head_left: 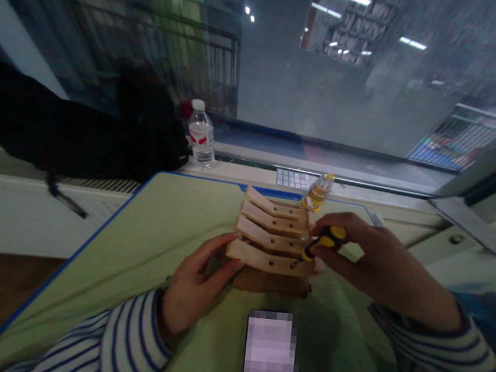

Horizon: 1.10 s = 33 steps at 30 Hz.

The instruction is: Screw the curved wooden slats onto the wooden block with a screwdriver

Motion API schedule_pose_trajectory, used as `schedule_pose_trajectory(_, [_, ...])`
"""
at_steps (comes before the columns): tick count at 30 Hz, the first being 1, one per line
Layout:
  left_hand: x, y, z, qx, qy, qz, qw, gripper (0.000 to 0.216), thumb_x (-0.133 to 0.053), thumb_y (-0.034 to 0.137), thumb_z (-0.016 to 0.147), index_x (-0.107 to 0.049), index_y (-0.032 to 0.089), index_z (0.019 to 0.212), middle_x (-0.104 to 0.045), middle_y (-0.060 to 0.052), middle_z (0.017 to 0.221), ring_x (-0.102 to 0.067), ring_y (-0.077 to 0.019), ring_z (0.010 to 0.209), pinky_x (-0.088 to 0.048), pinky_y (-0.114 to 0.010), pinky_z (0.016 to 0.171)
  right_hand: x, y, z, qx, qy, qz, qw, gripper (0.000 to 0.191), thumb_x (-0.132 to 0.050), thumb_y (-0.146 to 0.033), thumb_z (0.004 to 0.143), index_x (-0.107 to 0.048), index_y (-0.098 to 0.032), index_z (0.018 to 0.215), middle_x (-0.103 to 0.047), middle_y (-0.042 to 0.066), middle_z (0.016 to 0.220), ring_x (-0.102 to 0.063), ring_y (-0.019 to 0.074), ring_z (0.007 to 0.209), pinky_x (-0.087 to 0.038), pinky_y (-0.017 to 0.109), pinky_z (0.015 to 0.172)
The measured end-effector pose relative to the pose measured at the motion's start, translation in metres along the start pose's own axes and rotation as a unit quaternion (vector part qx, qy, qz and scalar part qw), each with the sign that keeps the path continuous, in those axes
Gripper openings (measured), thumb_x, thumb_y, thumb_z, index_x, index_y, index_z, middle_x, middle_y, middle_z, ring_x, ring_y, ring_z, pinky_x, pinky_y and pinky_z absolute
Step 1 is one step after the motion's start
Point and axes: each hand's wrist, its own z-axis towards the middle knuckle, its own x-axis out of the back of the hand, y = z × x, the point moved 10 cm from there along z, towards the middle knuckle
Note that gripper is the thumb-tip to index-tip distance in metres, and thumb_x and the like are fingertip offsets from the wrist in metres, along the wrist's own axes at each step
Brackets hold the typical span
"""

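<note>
A wooden rack (262, 260) of several bent slats with dark screw holes stands on the table before me. My left hand (199, 281) pinches the left end of its nearest slat between thumb and fingers. In my right hand (364, 255) is a yellow and black screwdriver (331, 237), held by the handle. The screwdriver slants down to the left, and its tip is at the right hole of the nearest slat. Whether a screw sits under the tip cannot be made out. A brown wooden piece (271, 283) lies beneath the rack on its near side.
A phone (272, 358) with a blurred screen lies at the table's near edge. Behind the rack stands a clear bottle with a yellow cap (321, 190). On the window sill are a water bottle (201, 137) and a black bag (95, 130). The green table (137, 240) has a blue edge.
</note>
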Motion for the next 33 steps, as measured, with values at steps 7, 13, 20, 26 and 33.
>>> schedule_pose_trajectory(7, [-0.001,0.001,0.0,-0.001,-0.003,0.012,1.0,0.039,-0.065,0.035,0.082,-0.06,0.024,0.119,-0.068,-0.004,0.107,-0.064,-0.0184,0.095,-0.053,-0.03,0.083,0.0,-0.009,-0.001,0.052,-0.002,-0.003,0.999,0.031,-0.056,-0.025,0.09,-0.051,-0.026,0.121,-0.072,-0.001,0.097,-0.07,0.0123,0.079,-0.056,0.023,0.07])
schedule_pose_trajectory(13, [-0.002,0.002,0.001,-0.002,-0.007,0.01,1.0,0.038,-0.065,0.034,0.082,-0.059,0.024,0.119,-0.067,-0.003,0.107,-0.063,-0.0172,0.095,-0.053,-0.029,0.082,0.0,-0.011,-0.005,0.059,-0.003,0.0,0.998,0.042,-0.058,-0.017,0.086,-0.049,-0.02,0.128,-0.069,0.004,0.109,-0.068,0.0101,0.077,-0.056,0.021,0.072])
schedule_pose_trajectory(20, [-0.002,0.004,0.002,-0.009,-0.005,0.004,1.0,0.038,-0.066,0.032,0.082,-0.059,0.025,0.118,-0.068,-0.002,0.106,-0.063,-0.0159,0.095,-0.052,-0.026,0.082,0.001,-0.012,-0.008,0.065,-0.004,-0.019,0.998,0.044,-0.054,-0.012,0.086,-0.049,-0.022,0.129,-0.069,0.004,0.11,-0.069,0.0111,0.083,-0.055,0.021,0.074])
schedule_pose_trajectory(26, [-0.001,0.001,0.001,-0.007,-0.002,0.0,1.0,0.038,-0.066,0.033,0.081,-0.059,0.028,0.118,-0.067,-0.001,0.107,-0.063,-0.0152,0.095,-0.052,-0.026,0.084,0.0,-0.01,-0.007,0.051,-0.008,-0.018,0.998,0.039,-0.054,-0.015,0.088,-0.05,-0.021,0.126,-0.071,0.003,0.101,-0.069,0.0114,0.081,-0.054,0.021,0.073])
schedule_pose_trajectory(33, [0.0,-0.001,0.001,0.003,-0.004,0.004,1.0,0.04,-0.066,0.035,0.081,-0.059,0.025,0.119,-0.067,-0.004,0.11,-0.063,-0.0181,0.098,-0.052,-0.03,0.085,0.001,-0.009,-0.005,0.051,0.0,-0.022,0.998,0.037,-0.056,-0.017,0.088,-0.051,-0.02,0.125,-0.071,0.002,0.1,-0.069,0.0101,0.078,-0.054,0.02,0.072])
